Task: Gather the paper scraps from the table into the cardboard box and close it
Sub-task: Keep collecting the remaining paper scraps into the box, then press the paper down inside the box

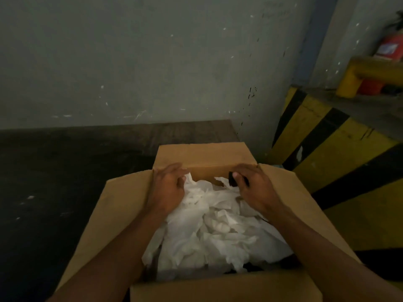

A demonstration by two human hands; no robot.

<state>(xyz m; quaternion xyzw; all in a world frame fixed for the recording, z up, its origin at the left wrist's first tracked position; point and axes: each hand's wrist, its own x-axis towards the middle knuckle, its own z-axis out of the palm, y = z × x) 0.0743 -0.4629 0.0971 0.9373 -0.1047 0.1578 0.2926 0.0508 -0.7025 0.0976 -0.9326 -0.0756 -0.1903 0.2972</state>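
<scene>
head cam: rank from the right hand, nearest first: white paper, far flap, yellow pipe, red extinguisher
From the right hand:
1. white paper, under it, in the box
2. far flap, just beyond the fingers
3. yellow pipe, upper right
4. red extinguisher, above the pipe, top right

Matt brown cardboard box (122,205), crumpled white paper scraps (218,227), dark wood table (65,171)

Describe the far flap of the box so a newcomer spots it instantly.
Find the open cardboard box full of white paper scraps on the dark table. The far flap stands beyond both hands, toward the wall; the side flaps splay outward.
</scene>
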